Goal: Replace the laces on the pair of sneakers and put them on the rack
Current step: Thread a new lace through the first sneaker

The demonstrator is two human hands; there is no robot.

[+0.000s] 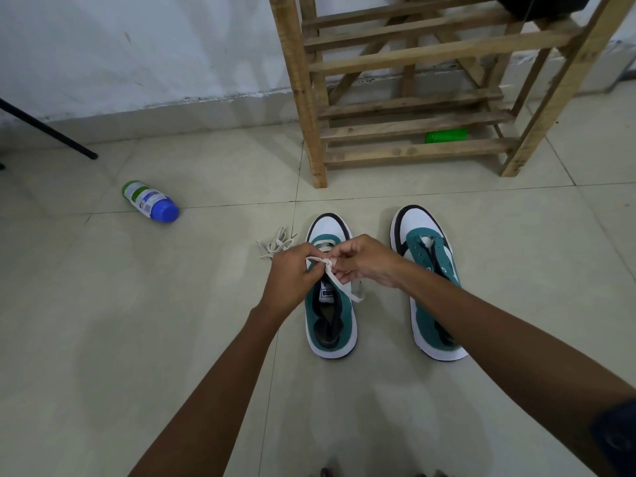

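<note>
Two green and white sneakers stand side by side on the tiled floor, toes toward the rack. Over the left sneaker (330, 325) my left hand (292, 277) and my right hand (368, 259) both pinch a white lace (339, 282) threaded through it; one end hangs down over the tongue. The right sneaker (430, 270) shows bare eyelets and no lace that I can see. A loose bundle of white lace (277, 244) lies on the floor just left of the left sneaker. The wooden rack (413, 125) stands behind the shoes.
A green and white bottle with a blue cap (149, 201) lies on its side at the left. A green cylinder (445, 136) sits under the rack's lowest slats. A black pole (48, 130) slants down at far left. A dark object (537, 6) rests on the rack's top shelf.
</note>
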